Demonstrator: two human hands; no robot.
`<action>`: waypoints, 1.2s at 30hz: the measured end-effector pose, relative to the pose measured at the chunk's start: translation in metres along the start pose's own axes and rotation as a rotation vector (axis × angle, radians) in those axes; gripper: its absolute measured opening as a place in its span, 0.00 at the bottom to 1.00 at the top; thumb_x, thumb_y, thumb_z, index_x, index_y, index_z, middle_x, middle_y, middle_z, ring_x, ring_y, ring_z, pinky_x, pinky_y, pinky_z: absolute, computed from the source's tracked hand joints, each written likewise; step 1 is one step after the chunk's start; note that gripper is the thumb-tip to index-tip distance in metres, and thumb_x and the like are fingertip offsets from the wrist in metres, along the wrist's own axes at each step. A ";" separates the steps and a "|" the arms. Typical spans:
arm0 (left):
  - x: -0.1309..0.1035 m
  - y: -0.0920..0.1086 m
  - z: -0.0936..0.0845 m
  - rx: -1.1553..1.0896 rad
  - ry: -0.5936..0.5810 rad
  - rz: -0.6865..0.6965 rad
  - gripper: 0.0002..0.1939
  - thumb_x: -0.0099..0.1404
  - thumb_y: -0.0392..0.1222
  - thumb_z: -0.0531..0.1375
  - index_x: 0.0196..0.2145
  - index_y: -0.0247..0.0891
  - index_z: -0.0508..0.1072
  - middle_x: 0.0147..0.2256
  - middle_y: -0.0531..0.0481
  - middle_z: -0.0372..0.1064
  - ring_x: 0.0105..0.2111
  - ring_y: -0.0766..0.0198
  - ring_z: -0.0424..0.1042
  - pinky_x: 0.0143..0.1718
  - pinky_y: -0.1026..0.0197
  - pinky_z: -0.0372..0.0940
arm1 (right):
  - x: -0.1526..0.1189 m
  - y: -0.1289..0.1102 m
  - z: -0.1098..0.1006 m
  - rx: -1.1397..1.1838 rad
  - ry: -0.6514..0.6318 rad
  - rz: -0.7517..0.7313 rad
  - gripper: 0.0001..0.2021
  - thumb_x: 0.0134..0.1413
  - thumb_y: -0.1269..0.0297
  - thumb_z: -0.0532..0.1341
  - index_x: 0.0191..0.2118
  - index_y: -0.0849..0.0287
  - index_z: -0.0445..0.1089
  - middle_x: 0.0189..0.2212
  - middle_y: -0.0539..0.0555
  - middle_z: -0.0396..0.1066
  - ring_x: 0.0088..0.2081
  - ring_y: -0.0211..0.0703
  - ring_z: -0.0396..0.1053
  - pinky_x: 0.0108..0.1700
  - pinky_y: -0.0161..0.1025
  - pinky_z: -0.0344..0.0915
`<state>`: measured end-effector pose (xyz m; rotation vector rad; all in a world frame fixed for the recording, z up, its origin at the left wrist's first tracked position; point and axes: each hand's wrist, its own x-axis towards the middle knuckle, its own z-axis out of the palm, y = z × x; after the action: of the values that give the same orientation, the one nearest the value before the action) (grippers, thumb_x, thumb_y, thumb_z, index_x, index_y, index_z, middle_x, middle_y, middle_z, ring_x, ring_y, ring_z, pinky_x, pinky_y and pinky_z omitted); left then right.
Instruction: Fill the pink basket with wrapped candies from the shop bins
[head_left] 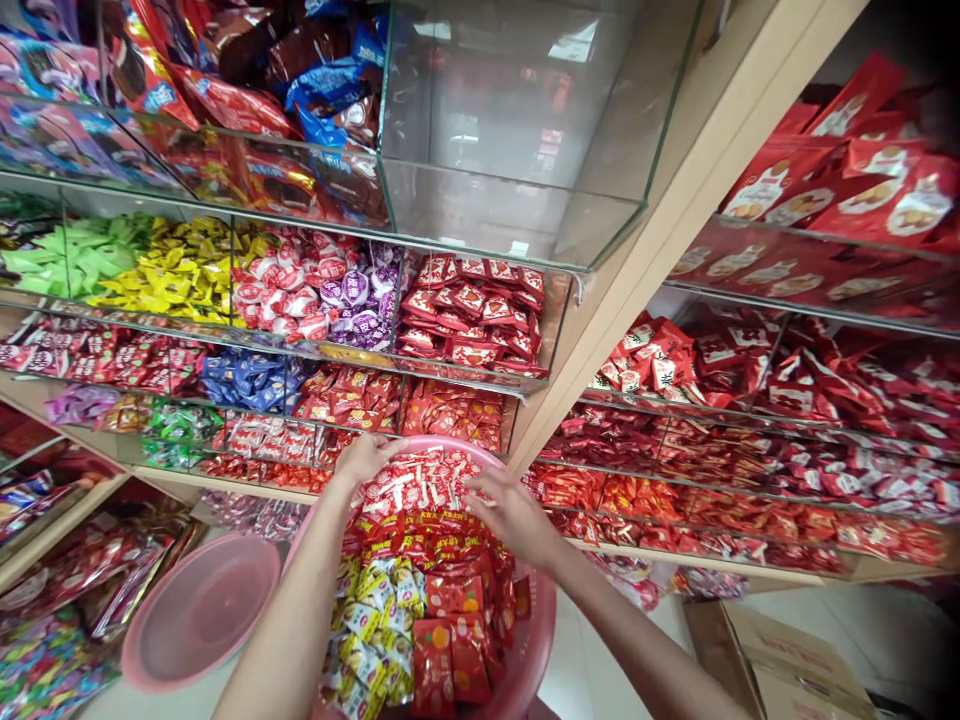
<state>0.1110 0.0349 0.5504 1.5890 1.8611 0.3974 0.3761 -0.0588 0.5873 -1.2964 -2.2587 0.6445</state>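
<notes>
A pink basin [541,640] full of wrapped candies is in front of me, below the shelves. My left hand [361,462] is closed on its far left rim. Over the right side of the basin, my right hand [510,512] has its fingers apart and slightly curled, close to the red-and-white wrapped candies [427,480]. I cannot see anything held in it. Nearer to me in the basin lie yellow-and-white packets [379,620] on the left and red packets with orange fruit prints [454,650] on the right.
Glass-fronted shelf bins hold yellow candies [184,265], purple-wrapped candies [360,295] and red packets [472,310]. A wooden upright [645,250] divides the shelving. A second pink basin [202,610] stands at lower left, a cardboard box [799,660] at lower right.
</notes>
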 end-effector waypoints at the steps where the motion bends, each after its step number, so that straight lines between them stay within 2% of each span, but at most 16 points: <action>1: -0.001 0.000 0.000 0.011 0.003 0.003 0.27 0.49 0.68 0.57 0.15 0.41 0.63 0.13 0.56 0.58 0.20 0.64 0.61 0.26 0.62 0.50 | 0.016 0.006 -0.001 0.008 0.050 0.061 0.13 0.63 0.60 0.51 0.45 0.56 0.69 0.42 0.55 0.68 0.45 0.43 0.66 0.49 0.40 0.62; 4: -0.002 0.001 0.000 0.036 0.002 0.013 0.27 0.50 0.69 0.56 0.16 0.41 0.63 0.14 0.56 0.58 0.19 0.64 0.61 0.26 0.62 0.51 | 0.063 0.028 0.003 -0.014 0.139 0.346 0.12 0.62 0.65 0.51 0.48 0.58 0.67 0.47 0.57 0.66 0.44 0.41 0.68 0.48 0.36 0.62; 7: -0.003 0.001 0.000 0.027 0.000 0.024 0.28 0.50 0.69 0.55 0.16 0.41 0.62 0.14 0.56 0.57 0.19 0.65 0.60 0.26 0.63 0.51 | 0.100 0.045 0.012 -0.042 0.187 0.524 0.14 0.61 0.69 0.51 0.50 0.60 0.65 0.50 0.62 0.64 0.47 0.45 0.68 0.47 0.38 0.62; 10: -0.003 0.000 0.000 0.022 0.008 0.030 0.28 0.50 0.70 0.55 0.16 0.40 0.61 0.14 0.57 0.57 0.19 0.65 0.60 0.25 0.63 0.50 | 0.119 0.055 0.021 -0.022 0.197 0.633 0.11 0.58 0.70 0.53 0.43 0.63 0.69 0.44 0.66 0.68 0.43 0.49 0.70 0.42 0.39 0.63; 13: -0.002 -0.001 -0.001 0.030 0.005 0.028 0.28 0.50 0.70 0.55 0.16 0.40 0.62 0.14 0.57 0.59 0.20 0.65 0.61 0.25 0.64 0.50 | 0.125 0.061 0.026 0.031 0.193 0.685 0.07 0.55 0.71 0.56 0.33 0.64 0.71 0.35 0.64 0.71 0.37 0.48 0.71 0.37 0.39 0.63; 18: -0.002 -0.001 -0.001 0.051 0.007 0.026 0.28 0.51 0.70 0.54 0.16 0.40 0.62 0.15 0.56 0.60 0.21 0.65 0.63 0.26 0.64 0.51 | 0.122 0.065 0.030 0.184 0.262 0.639 0.08 0.55 0.71 0.54 0.27 0.61 0.66 0.26 0.57 0.70 0.30 0.43 0.70 0.33 0.36 0.62; 24: -0.004 0.001 -0.002 0.028 0.001 0.009 0.28 0.51 0.70 0.54 0.17 0.40 0.63 0.14 0.56 0.58 0.20 0.64 0.62 0.26 0.63 0.52 | 0.105 0.071 0.033 0.464 0.337 0.515 0.13 0.55 0.55 0.55 0.25 0.57 0.59 0.18 0.48 0.66 0.24 0.40 0.68 0.29 0.36 0.63; 31: -0.005 0.003 -0.002 0.036 0.001 0.019 0.28 0.50 0.70 0.54 0.16 0.40 0.63 0.14 0.56 0.57 0.20 0.64 0.62 0.26 0.64 0.52 | 0.094 0.073 0.034 0.716 0.376 0.415 0.23 0.42 0.39 0.60 0.26 0.57 0.59 0.17 0.49 0.67 0.25 0.44 0.71 0.30 0.40 0.66; 36: -0.005 0.004 -0.003 0.047 -0.007 0.014 0.28 0.51 0.70 0.54 0.17 0.41 0.63 0.13 0.57 0.57 0.19 0.65 0.62 0.26 0.64 0.52 | 0.083 0.053 0.025 0.878 0.401 0.342 0.24 0.44 0.38 0.58 0.31 0.56 0.57 0.27 0.48 0.68 0.32 0.45 0.75 0.35 0.42 0.71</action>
<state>0.1126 0.0316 0.5563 1.6332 1.8683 0.3562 0.3590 0.0332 0.5482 -1.1868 -1.1913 1.1895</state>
